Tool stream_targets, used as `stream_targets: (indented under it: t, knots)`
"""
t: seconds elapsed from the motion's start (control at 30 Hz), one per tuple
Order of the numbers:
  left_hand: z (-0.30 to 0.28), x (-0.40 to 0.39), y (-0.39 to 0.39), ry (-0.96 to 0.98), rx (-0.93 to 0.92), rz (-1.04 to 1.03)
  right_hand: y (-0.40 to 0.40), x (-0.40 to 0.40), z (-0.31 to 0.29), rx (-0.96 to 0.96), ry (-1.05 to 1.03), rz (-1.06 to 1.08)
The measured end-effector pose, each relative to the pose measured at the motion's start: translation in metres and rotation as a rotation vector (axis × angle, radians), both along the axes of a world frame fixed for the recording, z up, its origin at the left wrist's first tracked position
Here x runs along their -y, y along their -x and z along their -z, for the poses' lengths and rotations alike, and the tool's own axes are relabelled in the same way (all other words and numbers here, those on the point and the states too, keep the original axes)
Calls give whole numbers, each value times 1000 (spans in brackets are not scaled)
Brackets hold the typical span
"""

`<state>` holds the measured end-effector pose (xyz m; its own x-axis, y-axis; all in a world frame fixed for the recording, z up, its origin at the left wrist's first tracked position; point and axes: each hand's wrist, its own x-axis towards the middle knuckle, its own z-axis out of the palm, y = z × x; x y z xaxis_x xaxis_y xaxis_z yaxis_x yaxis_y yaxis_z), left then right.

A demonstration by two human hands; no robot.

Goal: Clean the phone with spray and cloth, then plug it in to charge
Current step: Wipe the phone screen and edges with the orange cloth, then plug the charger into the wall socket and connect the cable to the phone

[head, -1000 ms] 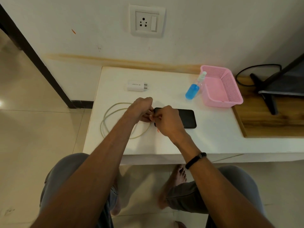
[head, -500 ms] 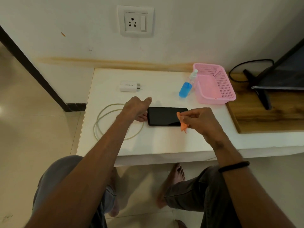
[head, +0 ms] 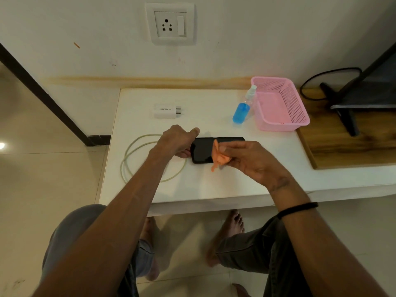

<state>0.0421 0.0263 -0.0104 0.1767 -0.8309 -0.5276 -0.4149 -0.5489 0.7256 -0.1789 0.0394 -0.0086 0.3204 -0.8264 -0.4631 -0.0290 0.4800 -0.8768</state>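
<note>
A black phone (head: 203, 150) lies flat on the white table (head: 214, 185). My left hand (head: 176, 141) grips its left end. My right hand (head: 248, 159) pinches a small orange cloth (head: 218, 156) over the phone's right half and hides part of the screen. A spray bottle with blue liquid (head: 242, 111) leans against a pink basket (head: 280, 103) at the back right. The white charger adapter (head: 167, 111) lies at the back left. A pale coiled cable (head: 139, 157) rests to the phone's left, partly under my left forearm. The wall socket (head: 170, 23) is above the table.
A wooden board (head: 342, 146) with a dark stand and black cord (head: 347, 99) takes up the right side. A dark door frame (head: 42, 97) runs down the left. My knees and bare feet are below the table's front edge.
My right hand came away from the left hand at the phone's left end, swept the orange cloth right past the phone's end, then drew it back over the screen. The left hand stays put.
</note>
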Motion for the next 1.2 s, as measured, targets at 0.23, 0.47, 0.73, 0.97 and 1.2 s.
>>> stream_targets:
  t: [0.23,0.47,0.73,0.97,1.2]
  knots:
    - [-7,-2,1,56,203,101,46,13,-10,182,-81,551]
    - [-17,-6,-4,175,272,71,53,9,-10,-374,277,773]
    - [-25,-7,-20,179,355,60,26,13,-3,-563,470,579]
    - [-19,-19,-61,104,483,85,-11,15,5,-610,505,336]
    - [-10,-15,-70,101,561,157,-50,19,8,-679,653,115]
